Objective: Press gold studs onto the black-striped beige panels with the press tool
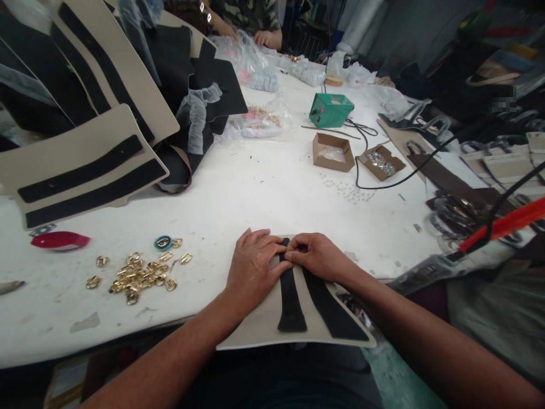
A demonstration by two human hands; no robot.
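Observation:
A beige panel (264, 324) with two black strips lies at the table's near edge in front of me. My left hand (253, 267) rests on its top left, fingers closed together and pressing on the top end of the left black strip (292, 301). My right hand (317, 255) meets it from the right, fingers curled in a pinch at the same strip end. Whatever small thing sits between the fingertips is hidden. The right black strip (334, 312) runs out from under my right wrist.
A pile of gold metal buckles (138, 272) lies to the left, with a red piece (59, 240) beyond. Stacked beige-and-black panels (85, 165) fill the far left. Two small cardboard boxes (332, 151), a green box (331, 109) and cables sit ahead. Another person's hands (266, 37) work at the far end.

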